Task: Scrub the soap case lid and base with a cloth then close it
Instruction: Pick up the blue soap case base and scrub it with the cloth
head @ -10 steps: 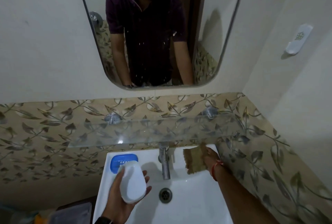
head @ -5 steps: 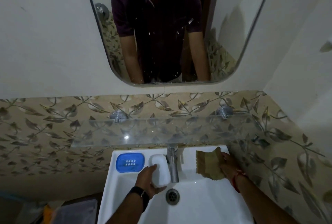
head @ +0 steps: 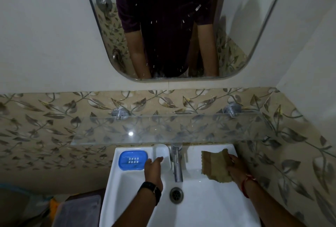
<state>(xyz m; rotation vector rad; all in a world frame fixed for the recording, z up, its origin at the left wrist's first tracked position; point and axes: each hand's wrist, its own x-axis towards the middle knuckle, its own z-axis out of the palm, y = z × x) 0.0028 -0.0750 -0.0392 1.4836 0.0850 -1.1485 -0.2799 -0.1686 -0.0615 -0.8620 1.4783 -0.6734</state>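
The blue soap case base [head: 132,159] lies open side up on the back left ledge of the white sink [head: 203,208]. Its white lid [head: 161,151] rests on the ledge between the base and the tap. My left hand [head: 153,169], with a dark watch on the wrist, reaches to the lid's near edge; its fingers are loose and laid against the lid, not wrapped around it. My right hand [head: 236,169] grips a brown cloth [head: 215,165] over the sink's back right corner.
A chrome tap [head: 176,163] stands at the middle of the ledge, above the drain [head: 176,195]. A clear glass shelf [head: 163,130] overhangs the ledge. Above it hangs a mirror [head: 172,26]. Dim clutter sits on the floor at lower left.
My left hand carried the white lid forward from above the basin and set it on the ledge beside the blue base, then loosened its grip. The cloth in my right hand barely moved.
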